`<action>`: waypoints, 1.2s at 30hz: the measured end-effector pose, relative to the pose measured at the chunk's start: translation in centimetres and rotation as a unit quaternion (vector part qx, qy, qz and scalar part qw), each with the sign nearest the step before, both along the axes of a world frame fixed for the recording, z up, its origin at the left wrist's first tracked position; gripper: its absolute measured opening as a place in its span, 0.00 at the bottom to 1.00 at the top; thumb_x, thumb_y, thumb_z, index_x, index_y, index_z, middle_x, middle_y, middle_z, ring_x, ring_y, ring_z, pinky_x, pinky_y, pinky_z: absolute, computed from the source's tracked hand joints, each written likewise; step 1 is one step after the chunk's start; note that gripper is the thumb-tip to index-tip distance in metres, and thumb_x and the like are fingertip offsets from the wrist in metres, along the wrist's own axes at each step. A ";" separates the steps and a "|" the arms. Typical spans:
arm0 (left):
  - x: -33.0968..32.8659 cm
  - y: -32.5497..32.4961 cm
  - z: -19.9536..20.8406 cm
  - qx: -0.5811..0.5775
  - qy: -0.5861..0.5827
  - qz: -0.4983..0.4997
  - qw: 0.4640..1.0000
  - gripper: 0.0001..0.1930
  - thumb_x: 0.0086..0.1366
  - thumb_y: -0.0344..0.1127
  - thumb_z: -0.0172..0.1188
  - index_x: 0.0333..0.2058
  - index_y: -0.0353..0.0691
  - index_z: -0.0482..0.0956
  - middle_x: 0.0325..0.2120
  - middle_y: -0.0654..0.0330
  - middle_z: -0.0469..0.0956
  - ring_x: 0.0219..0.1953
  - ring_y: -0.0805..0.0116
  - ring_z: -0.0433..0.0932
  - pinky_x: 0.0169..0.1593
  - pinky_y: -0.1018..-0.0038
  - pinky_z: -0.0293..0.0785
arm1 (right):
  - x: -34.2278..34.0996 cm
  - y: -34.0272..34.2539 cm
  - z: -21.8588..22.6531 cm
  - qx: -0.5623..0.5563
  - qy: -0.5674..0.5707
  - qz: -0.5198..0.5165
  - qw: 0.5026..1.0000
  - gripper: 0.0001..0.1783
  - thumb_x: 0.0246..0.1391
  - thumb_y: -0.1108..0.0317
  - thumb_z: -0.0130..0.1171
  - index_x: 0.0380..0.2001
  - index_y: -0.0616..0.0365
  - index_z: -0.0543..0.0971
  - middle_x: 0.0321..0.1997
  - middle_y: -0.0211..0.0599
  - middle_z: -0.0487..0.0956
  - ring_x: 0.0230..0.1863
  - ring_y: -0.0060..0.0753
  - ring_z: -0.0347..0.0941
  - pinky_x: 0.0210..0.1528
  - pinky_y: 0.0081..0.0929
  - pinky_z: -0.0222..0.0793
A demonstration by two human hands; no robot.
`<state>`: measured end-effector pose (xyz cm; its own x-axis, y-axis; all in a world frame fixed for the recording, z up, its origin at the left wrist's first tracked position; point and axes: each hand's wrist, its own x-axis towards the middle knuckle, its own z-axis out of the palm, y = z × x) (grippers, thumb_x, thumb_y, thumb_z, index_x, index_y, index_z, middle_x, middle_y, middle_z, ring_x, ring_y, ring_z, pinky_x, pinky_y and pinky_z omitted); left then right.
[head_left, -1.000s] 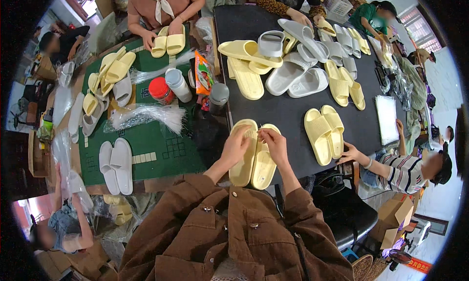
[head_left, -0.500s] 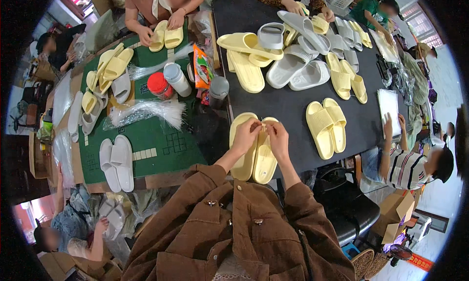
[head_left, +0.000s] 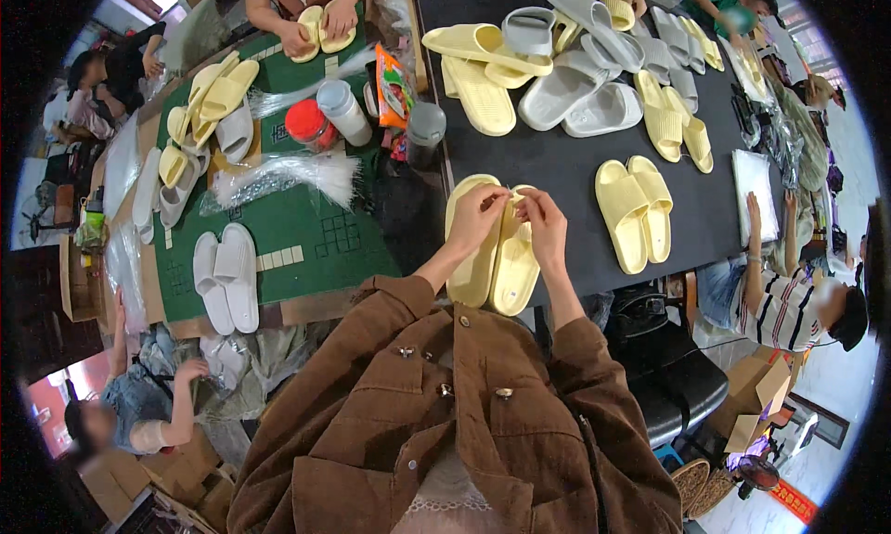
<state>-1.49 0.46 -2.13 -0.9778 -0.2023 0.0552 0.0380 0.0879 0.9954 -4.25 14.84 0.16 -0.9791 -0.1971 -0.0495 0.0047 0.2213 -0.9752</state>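
A pair of pale yellow slide slippers [head_left: 471, 279] lies side by side at the black table's near left edge, with the toe ends away from me. Over the far part of the pair, my left hand [head_left: 479, 217] and my right hand [head_left: 545, 226] meet with fingertips pinched close together. Whatever thin thing they pinch is too small to make out. Both hands partly cover the slippers' straps. To the right stands another yellow pair [head_left: 634, 214]; beyond it is a heap of yellow and grey slippers [head_left: 549, 65].
On the green mat lie grey slippers [head_left: 225, 279] and a bundle of clear plastic strips [head_left: 288, 183]. A red-lidded jar [head_left: 309, 126], a white bottle [head_left: 343, 115], a dark tumbler [head_left: 426, 130] and an orange packet [head_left: 393, 84] stand close together. Co-workers sit around; one touches a white stack [head_left: 755, 186].
The table and the slippers sit higher in the picture. My hands stay pinched together over the yellow pair, my right fingers slightly turned. At lower left, a co-worker's arm has risen.
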 end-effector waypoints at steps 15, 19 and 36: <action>-0.2 -0.7 0.4 -0.009 -0.004 -0.043 0.999 0.07 0.63 0.28 0.55 0.37 0.32 0.77 0.31 0.57 0.75 0.33 0.68 0.76 0.37 0.75 0.71 | 0.2 -1.1 0.9 0.063 0.022 0.021 0.998 0.13 0.59 0.70 0.52 0.44 0.56 0.81 0.33 0.30 0.74 0.33 0.19 0.68 0.36 0.19 0.64; -0.2 -0.7 0.0 -0.019 -0.009 -0.048 0.999 0.07 0.62 0.28 0.55 0.37 0.32 0.77 0.30 0.58 0.75 0.31 0.69 0.75 0.35 0.75 0.71 | 0.2 -1.2 0.7 0.062 0.029 0.015 0.998 0.13 0.58 0.70 0.53 0.45 0.55 0.80 0.31 0.31 0.72 0.32 0.21 0.67 0.35 0.20 0.63; -0.7 -0.7 0.1 -0.132 0.015 -0.031 0.991 0.07 0.58 0.27 0.58 0.35 0.33 0.77 0.29 0.51 0.77 0.32 0.54 0.76 0.37 0.67 0.71 | 0.6 -1.6 0.5 0.036 0.029 -0.050 0.998 0.13 0.59 0.68 0.52 0.44 0.57 0.80 0.34 0.31 0.71 0.36 0.23 0.67 0.36 0.20 0.63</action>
<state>-2.20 -0.25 -2.07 -0.9849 -0.1159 0.1283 0.0818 0.3416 0.9363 -3.66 13.20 0.65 -0.9953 -0.0968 -0.0018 -0.0267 0.2918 -0.9561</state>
